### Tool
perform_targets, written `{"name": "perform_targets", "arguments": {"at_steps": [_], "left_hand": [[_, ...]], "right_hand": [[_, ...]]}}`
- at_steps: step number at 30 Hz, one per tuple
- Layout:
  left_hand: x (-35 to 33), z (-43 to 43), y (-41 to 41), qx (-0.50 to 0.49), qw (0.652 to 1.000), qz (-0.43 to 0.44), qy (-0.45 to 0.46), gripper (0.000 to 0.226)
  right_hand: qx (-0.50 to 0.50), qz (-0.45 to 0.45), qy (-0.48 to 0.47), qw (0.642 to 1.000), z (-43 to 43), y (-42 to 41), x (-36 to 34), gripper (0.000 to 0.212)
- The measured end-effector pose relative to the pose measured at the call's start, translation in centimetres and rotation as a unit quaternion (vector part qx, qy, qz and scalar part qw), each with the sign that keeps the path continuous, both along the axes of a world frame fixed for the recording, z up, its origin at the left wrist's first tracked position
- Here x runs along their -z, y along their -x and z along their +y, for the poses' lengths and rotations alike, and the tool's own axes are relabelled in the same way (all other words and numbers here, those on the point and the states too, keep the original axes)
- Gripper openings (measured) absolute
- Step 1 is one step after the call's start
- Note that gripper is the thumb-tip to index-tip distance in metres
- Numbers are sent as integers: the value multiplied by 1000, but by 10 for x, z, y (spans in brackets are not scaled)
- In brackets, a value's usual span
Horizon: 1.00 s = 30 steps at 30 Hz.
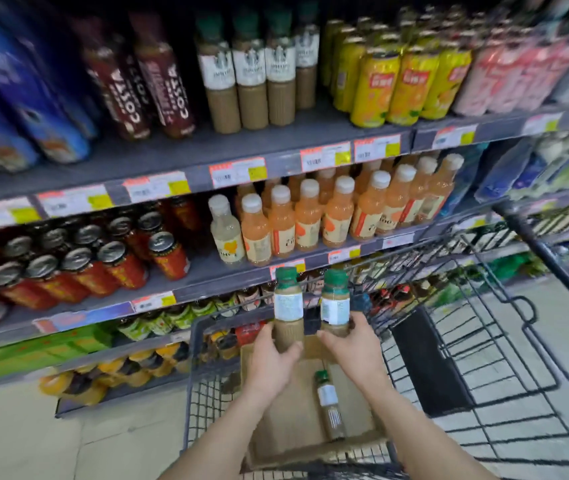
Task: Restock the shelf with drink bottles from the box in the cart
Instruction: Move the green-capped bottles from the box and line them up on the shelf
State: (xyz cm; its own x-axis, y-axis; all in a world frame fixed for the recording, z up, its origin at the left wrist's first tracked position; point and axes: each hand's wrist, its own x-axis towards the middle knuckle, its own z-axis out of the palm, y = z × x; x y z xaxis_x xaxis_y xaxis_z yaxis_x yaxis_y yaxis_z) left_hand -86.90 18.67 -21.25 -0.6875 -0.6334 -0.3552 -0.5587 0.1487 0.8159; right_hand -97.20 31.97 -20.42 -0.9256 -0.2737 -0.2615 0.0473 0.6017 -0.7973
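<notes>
My left hand [272, 358] grips the base of a green-capped, tan drink bottle [287, 303], held upright above the cart. My right hand [352, 348] grips a second matching bottle [335, 299] right beside it. Below them a cardboard box [297, 420] sits in the wire cart [484, 358]. A third matching bottle [329, 403] lies on its side in the box. Matching green-capped bottles [252, 71] stand in a row on the top shelf, with open shelf room in front of them.
The top shelf also carries blue cans, Costa bottles [158, 74] and yellow cans [401, 84]. Orange juice bottles [338, 209] and red cans [78, 265] fill the middle shelf. Lower shelves hold more drinks. A black panel [425, 362] leans inside the cart.
</notes>
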Motion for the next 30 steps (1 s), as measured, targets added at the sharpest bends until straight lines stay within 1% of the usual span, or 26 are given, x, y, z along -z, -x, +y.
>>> {"name": "perform_targets", "arguments": {"at_steps": [5,10,16,19,21,26,30], "left_hand": [[-57,-18,5,-20,996,73,49,55],[-107,-39,12,-40,987,129,89,54],[-166,-65,25,-67,966,177,174,53],[-191,-80,34,-85,954,206,198,55],[-205,-89,43,-97,947,221,211,55],[-240,-113,70,-116,932,243,245,52],[-256,-134,92,-123,924,246,265,52]], "right_hand": [[-15,59,39,997,-16,5,-59,56],[-47,93,96,990,-34,19,-109,58],[-76,149,145,975,-60,47,-168,61],[-74,183,168,966,-74,69,-195,66],[-74,196,183,960,-82,86,-212,62],[-83,235,203,947,-104,134,-246,55],[-80,255,178,947,-126,174,-260,60]]}}
